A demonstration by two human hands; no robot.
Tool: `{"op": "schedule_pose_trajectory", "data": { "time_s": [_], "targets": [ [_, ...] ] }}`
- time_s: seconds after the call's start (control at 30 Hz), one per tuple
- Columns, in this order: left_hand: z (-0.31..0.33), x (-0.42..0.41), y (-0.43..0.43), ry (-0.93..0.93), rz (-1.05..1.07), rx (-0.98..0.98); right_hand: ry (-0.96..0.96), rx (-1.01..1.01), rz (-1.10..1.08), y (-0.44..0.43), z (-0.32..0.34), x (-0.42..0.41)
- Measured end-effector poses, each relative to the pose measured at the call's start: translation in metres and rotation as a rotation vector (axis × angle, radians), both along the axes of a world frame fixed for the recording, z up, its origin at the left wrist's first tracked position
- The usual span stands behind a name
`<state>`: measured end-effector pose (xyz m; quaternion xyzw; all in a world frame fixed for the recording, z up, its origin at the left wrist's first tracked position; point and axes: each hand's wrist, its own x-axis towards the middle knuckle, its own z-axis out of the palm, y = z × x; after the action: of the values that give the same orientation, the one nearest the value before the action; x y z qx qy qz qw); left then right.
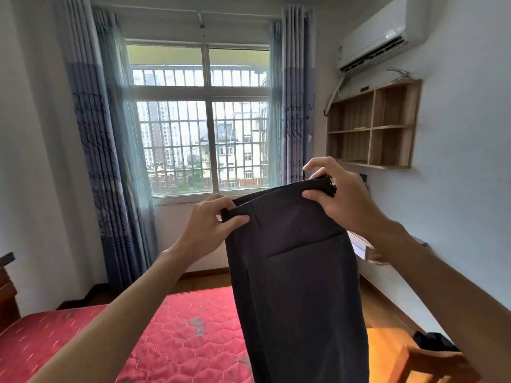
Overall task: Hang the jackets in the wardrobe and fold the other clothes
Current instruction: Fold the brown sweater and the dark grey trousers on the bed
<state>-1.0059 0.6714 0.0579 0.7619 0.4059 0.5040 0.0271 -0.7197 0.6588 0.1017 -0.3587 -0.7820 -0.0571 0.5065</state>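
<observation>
Dark grey trousers (298, 286) were held up in the air in front of the person, waistband (279, 199) at the top, legs hanging straight down past the bottom edge of the frame. Both hands were on the waistband, one at each end, well apart w/ the band pulled flat btwn them.

L hand (213, 219) pinched the left end: thumb across the front of the fabric, fingers curled behind it. R hand (336, 196) pinched the right end: thumb on the front, index finger arched over the top edge, other fingers behind the cloth. R hand sat higher than L hand, so the waistband ran at a tilt, rising twd the right. The rest of the garment hung below and btwn the hands, w/ the left forearm off to its left and the right forearm just beside its right edge. A slanted pocket seam showed below the band.

The trousers hung in front of the near part of a red quilted mattress (179, 341) w/ grey marks on it. Couldn't tell whether the hems touched it, since the bottom was out of frame. To the right lay an orange-brown wooden surface (387, 352) and a black item (434, 341), partly hidden by the right arm, not identifiable.

Behind: barred window (204, 120) w/ blue-grey curtains (102, 134) on both sides, AC unit (381, 34) high on the right wall, wooden wall shelf (373, 125) below it, dark wood headboard (7, 286) at far left.
</observation>
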Motion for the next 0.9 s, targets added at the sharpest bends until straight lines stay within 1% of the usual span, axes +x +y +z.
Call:
{"op": "schedule_pose_trajectory", "data": {
  "time_s": [0.13,0.27,0.33,0.43,0.5,0.53,0.6,0.63,0.73,0.9],
  "targets": [
    [0.022,-0.006,-0.001,0.002,-0.095,-0.114,-0.175,0.055,0.040,0.009,-0.004,0.012],
    [0.039,-0.010,-0.002,0.052,-0.138,-0.206,-0.237,0.013,0.048,0.015,-0.007,0.016],
    [0.044,-0.011,-0.001,0.081,-0.127,-0.241,-0.238,-0.049,0.051,0.018,-0.008,0.013],
    [0.046,-0.013,-0.001,0.091,-0.055,-0.280,-0.184,-0.146,0.061,0.018,-0.007,0.008],
    [0.043,-0.015,-0.001,0.179,0.008,-0.335,-0.157,-0.116,0.078,0.016,-0.006,0.003],
    [0.040,-0.017,-0.002,0.217,0.022,-0.408,-0.150,-0.091,0.083,0.016,-0.006,-0.001],
    [0.031,-0.021,-0.003,0.222,0.025,-0.556,-0.153,-0.061,0.093,0.018,-0.003,-0.008],
    [0.028,-0.023,-0.004,0.195,0.020,-0.588,-0.165,-0.055,0.101,0.019,-0.001,-0.011],
    [0.035,-0.027,-0.007,0.099,-0.014,-0.562,-0.201,-0.063,0.088,0.022,0.005,-0.015],
    [0.074,-0.024,-0.008,0.024,-0.014,-0.444,-0.260,-0.212,-0.006,0.029,0.044,-0.005]
  ]
}}
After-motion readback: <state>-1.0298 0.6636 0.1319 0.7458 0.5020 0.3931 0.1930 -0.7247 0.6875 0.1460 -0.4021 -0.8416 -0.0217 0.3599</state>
